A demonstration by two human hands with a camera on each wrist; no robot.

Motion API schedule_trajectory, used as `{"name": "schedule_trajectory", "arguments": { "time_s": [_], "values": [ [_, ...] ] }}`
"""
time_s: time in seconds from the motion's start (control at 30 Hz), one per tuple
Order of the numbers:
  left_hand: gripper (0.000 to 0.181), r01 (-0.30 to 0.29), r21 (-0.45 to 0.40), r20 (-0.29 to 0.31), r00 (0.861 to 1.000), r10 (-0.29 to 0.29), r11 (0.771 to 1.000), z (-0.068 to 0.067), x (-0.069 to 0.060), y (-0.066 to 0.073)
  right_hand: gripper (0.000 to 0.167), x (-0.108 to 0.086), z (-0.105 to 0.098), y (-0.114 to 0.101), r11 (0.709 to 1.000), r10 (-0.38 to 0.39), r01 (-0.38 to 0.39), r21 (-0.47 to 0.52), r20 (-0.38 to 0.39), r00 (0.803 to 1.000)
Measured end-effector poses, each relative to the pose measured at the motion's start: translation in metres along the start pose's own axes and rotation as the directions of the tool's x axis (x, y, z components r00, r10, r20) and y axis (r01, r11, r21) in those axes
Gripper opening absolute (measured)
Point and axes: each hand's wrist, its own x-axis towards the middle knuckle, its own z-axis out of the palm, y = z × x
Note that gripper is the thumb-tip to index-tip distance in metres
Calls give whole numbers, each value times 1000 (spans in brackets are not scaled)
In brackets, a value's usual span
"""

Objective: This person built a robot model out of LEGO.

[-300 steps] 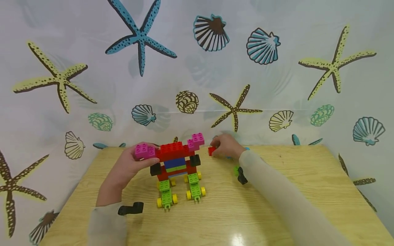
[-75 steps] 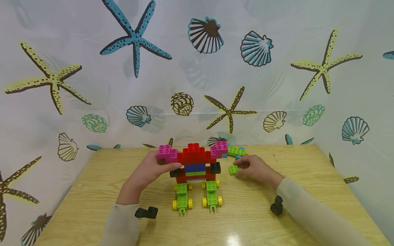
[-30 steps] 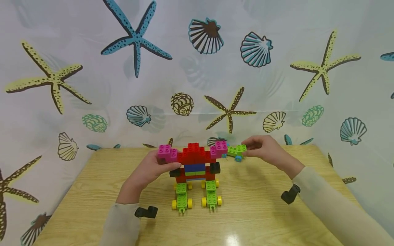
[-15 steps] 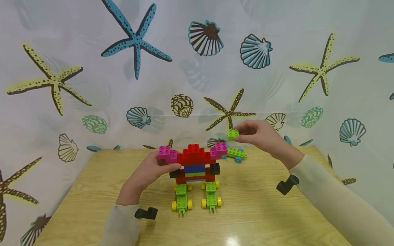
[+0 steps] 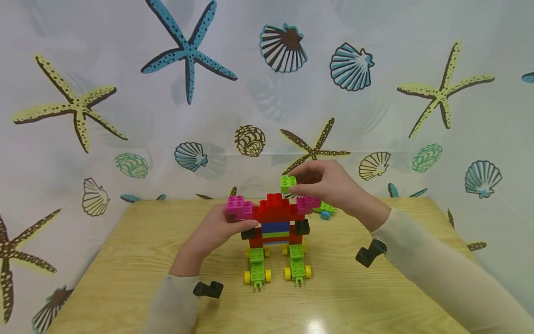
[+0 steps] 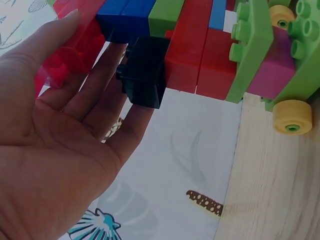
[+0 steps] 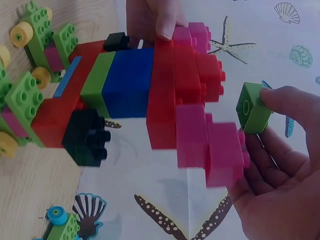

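Observation:
A robot-like figure of toy building bricks stands on two green wheeled feet, with a red top, pink arms and a blue middle. My left hand holds it at the pink arm on the left, thumb across the front of the red row. In the left wrist view, the fingers pass behind a black brick. Just above the red top, apart from it, my right hand pinches a small green brick between thumb and fingers. The right wrist view shows this green brick beside the red top, its hollow underside facing the figure.
A green wheeled piece with blue wheels lies behind the figure on the right, partly hidden by the pink arm. The wooden table ends at a patterned curtain close behind.
A red brick my right hand touched earlier now appears atop the figure. My right hand has lifted the green brick off the table and moved it left over the figure. The left hand keeps its hold.

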Motion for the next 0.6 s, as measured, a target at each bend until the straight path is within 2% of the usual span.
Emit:
{"name": "schedule_trajectory", "arguments": {
  "time_s": [0.27, 0.6],
  "values": [
    [49, -10, -32, 11, 1000, 10, 999, 15, 3, 8, 36, 1, 8, 0, 999, 25, -24, -28, 31, 999],
    [48, -21, -40, 10, 1000, 22, 999, 17, 2, 10, 38, 1, 11, -1, 991, 11, -4, -135, 54, 998]
  ]
}}
